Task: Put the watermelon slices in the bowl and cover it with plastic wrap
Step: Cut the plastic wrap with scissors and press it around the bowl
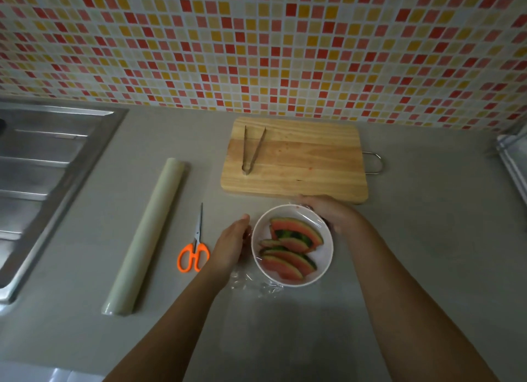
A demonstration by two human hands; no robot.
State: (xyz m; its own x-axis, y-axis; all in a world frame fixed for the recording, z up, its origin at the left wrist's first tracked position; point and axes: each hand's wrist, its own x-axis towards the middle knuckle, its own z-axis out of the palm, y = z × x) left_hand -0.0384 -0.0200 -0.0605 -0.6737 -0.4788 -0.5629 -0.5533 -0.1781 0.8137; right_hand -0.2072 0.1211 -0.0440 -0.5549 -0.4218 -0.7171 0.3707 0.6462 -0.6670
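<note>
Nearest the camera, on the grey countertop [413,267], a crumpled edge of clear plastic wrap [256,284] spills out from under the near side of a round white bowl [328,256]. Thin film is stretched over the bowl's mouth and glints near the far rim. Under it, inside the bowl, lie several curved watermelon slices [293,244], red-fleshed with dark green rind, overlapping one another.

Both bare forearms reach in from the bottom edge. The left hand [231,244] rests against the bowl's left wall, back of the hand up. Its fingers are held together and pressed on the film there, though their tips are partly hidden against the bowl. The right hand [330,213] lies along the far right rim. Its fingers are close together and laid over the wrap, and the thumb sits near the rim.

Just left of the left hand lie scissors with orange handles [195,250], blades pointing away. Further left is a long pale roll of plastic wrap [145,236], set at a slant. Beyond the bowl sits a rectangular wooden cutting board [293,159] with a metal loop handle [373,162] at its right end. Metal tongs [252,150] rest on the board's left part. A stainless steel sink [42,167] takes up the far left. Behind everything rises a mosaic tile wall [256,39] of red, orange, yellow and white squares.
</note>
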